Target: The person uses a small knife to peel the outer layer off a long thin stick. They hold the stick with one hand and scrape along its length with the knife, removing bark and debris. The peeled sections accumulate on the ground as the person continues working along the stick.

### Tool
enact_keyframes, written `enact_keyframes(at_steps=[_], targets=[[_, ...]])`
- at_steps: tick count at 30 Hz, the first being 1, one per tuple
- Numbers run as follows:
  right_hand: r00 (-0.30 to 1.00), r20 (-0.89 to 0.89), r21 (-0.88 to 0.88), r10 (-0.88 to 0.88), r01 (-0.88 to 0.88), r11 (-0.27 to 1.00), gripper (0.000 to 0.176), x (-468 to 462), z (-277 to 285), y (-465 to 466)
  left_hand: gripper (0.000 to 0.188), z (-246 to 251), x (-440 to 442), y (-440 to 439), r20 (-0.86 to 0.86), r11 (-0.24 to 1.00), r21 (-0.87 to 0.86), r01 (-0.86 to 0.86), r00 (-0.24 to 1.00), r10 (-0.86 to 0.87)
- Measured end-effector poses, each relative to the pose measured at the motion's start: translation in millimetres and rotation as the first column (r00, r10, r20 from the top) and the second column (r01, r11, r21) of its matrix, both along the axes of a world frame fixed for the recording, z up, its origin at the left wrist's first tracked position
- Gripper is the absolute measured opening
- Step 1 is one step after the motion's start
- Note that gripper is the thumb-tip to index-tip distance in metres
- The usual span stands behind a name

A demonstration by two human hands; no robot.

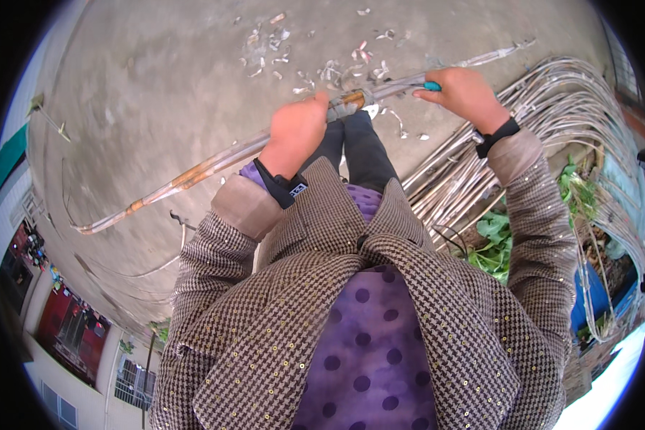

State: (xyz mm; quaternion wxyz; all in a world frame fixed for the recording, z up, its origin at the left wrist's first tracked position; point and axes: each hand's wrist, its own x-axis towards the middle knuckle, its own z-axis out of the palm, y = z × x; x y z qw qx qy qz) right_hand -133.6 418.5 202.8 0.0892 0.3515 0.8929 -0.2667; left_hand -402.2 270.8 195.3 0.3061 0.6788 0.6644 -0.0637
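Note:
A long pole, bound in places with tape and plastic film, crosses in front of me from lower left to upper right. My left hand is closed around its middle stretch. Just right of that hand, orange-brown and grey wrapping covers the pole. My right hand grips a small tool with a teal handle; its thin metal shaft lies along the pole, pointing left. Whether the tip touches the wrapping cannot be told.
Torn scraps of film litter the concrete ground beyond the pole. A large stack of bent poles lies to the right, with leafy green plants beside it. Another thin curved rod is at the left. Buildings stand at the lower left.

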Motion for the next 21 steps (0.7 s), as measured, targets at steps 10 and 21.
enact_keyframes(at_steps=[10, 21], targets=[[0.898, 0.221, -0.186, 0.381, -0.345, 0.920, 0.024, -44, 7, 35, 0.018, -6, 0, -17, 0.008, 0.995, 0.059, -0.077, 0.997, 0.077], [0.831, 0.207, -0.161, 0.517, -0.492, 0.856, 0.020, -67, 11, 47, 0.013, 0, 1, -20, -0.012, 0.991, 0.097, -0.096, 0.995, 0.098]])
